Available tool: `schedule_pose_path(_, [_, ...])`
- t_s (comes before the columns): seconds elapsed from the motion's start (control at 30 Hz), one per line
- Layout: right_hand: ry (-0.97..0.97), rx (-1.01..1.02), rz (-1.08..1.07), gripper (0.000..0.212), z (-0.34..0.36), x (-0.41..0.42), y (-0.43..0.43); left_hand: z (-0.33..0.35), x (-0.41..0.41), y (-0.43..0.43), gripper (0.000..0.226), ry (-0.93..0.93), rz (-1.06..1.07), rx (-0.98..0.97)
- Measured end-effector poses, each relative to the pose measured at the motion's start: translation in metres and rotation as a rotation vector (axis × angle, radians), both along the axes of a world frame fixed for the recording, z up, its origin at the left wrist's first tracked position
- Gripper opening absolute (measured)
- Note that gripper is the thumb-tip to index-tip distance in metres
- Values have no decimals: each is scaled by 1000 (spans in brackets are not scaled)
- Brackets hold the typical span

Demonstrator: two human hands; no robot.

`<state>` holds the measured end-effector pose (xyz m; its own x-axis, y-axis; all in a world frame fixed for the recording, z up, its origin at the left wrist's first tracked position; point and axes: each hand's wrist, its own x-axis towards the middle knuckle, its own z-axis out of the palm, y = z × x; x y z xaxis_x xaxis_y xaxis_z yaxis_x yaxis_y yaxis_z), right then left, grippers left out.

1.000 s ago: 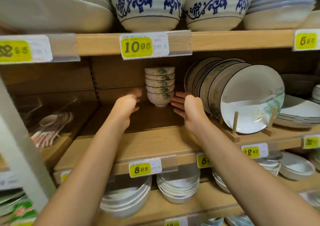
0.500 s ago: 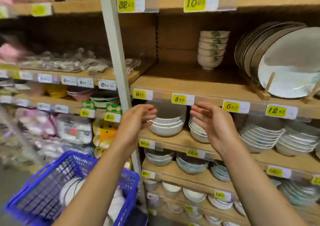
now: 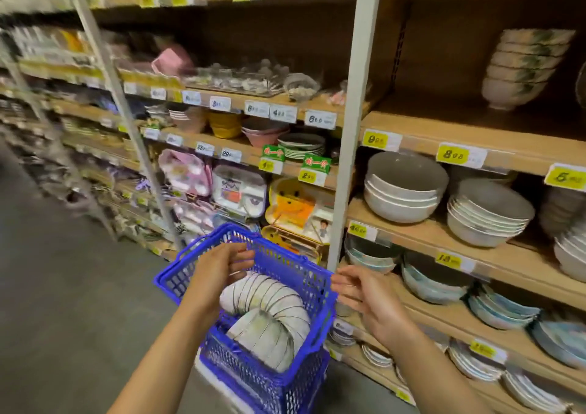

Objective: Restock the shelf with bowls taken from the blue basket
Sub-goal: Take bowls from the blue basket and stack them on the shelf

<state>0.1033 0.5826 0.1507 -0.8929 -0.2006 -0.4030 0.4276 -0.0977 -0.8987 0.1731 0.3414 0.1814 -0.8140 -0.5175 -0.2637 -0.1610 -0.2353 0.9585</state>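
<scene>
A blue plastic basket stands on the floor at the foot of the shelving. A curved row of white bowls lies on its side inside it. My left hand hovers over the basket's far half, fingers loosely curled, holding nothing. My right hand hangs just right of the basket's rim, fingers relaxed and empty. Up at the top right, a stack of small green-patterned bowls sits on the wooden shelf.
Wooden shelves with yellow price tags carry stacks of white bowls and plates on the right. A grey metal upright divides the bays. Packaged children's dishes fill the left bay. Grey aisle floor lies to the left.
My view has swung down and left from the shelf to the basket. Both hands have dropped from the stacked bowls on the shelf to just above the basket, empty.
</scene>
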Motion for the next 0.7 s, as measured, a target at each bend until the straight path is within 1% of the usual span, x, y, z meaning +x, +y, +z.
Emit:
schedule_pose_path(0.17, [-61,96,47,19,-26,10,-84,-25,33,-85,22,-121,-6,-9])
schedule_pose_path(0.37, [-160,235,41,15,-59,23,-162,-54,36,-158,27,-263,-119,-37])
schedule_pose_path(0.47, [-186,286,36,14,-72,21,-176,-67,20,-175,24,-302,-175,-46])
schedule_pose_path(0.6, [-235,304,31,8,-92,4,-185,-87,-18,-180,22,-336,-293,-84])
schedule_pose_path(0.7, [-279,384,35,16,-115,-18,-193,-107,-52,-177,20,-386,-415,-132])
